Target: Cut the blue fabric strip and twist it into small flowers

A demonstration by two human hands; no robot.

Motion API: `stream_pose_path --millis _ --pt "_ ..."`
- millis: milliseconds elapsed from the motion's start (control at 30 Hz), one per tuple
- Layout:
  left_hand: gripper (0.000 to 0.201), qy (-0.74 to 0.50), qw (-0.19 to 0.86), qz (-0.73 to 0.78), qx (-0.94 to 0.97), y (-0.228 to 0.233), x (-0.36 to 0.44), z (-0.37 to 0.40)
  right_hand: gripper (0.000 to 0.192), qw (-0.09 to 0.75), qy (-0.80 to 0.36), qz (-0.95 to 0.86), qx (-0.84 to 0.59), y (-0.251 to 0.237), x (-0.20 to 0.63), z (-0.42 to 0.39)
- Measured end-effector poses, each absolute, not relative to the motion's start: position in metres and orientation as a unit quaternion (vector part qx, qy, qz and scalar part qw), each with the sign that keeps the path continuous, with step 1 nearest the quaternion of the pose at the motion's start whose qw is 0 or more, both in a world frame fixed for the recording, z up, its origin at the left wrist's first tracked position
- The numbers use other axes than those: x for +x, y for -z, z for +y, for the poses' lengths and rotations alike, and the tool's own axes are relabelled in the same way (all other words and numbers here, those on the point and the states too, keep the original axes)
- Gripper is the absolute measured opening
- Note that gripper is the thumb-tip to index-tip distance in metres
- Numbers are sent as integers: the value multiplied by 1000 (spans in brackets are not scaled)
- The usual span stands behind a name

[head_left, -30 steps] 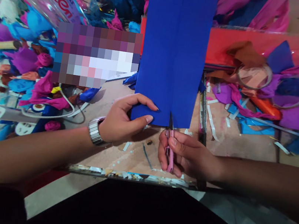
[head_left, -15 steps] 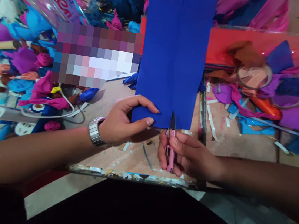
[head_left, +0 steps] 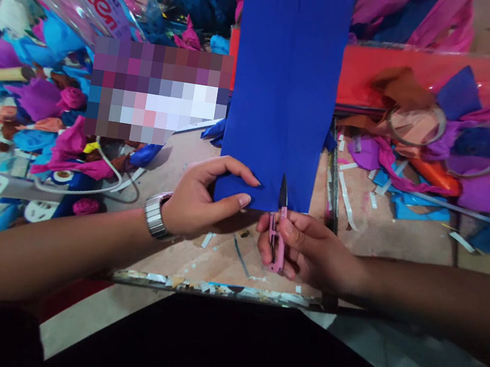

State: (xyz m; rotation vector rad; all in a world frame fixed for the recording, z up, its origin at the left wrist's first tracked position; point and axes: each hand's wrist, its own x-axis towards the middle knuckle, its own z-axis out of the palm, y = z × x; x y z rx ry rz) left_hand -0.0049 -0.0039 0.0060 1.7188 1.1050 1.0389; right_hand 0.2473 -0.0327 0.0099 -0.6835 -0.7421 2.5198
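A long blue sheet [head_left: 280,103], which looks like crepe paper, extends away from me with its near edge at my hands. My left hand [head_left: 206,196], wearing a metal-banded watch [head_left: 156,215], holds its near left corner. The thumb and index finger lie on top; the other fingers are hidden. In my right hand [head_left: 304,244] is a pair of pink-handled thread snips [head_left: 280,238], pointing away from me at the near edge. One dark blade shows above the sheet; the other blade is not visible.
Coloured paper scraps [head_left: 41,98] crowd the left side, with a white cable [head_left: 101,186] among them. A red packet [head_left: 426,82] lies behind the sheet. Tape rolls [head_left: 439,130] and more scraps sit at right. Paper bits litter the brown tabletop [head_left: 215,259].
My right hand and the snips have shifted slightly left and away from me, the blade reaching a little further over the sheet. The sheet's right side has moved slightly left. My left hand stays put.
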Motion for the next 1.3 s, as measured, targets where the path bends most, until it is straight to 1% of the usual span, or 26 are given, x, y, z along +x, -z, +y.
stream_pose_path --millis 133,467,1133,1300 --pt "26 -408 410 450 680 -6 -4 -5 38 219 -904 -269 -250 -8 247 -33" --pt "22 -412 410 455 675 -7 -4 -5 41 216 -907 -267 -242 -8 247 -32" --pt "26 -405 405 453 683 -6 -4 -4 39 217 -903 -268 -257 -9 246 -33" --pt "24 -411 403 448 684 -7 -3 -4 38 214 -904 -275 -249 -8 247 -33"
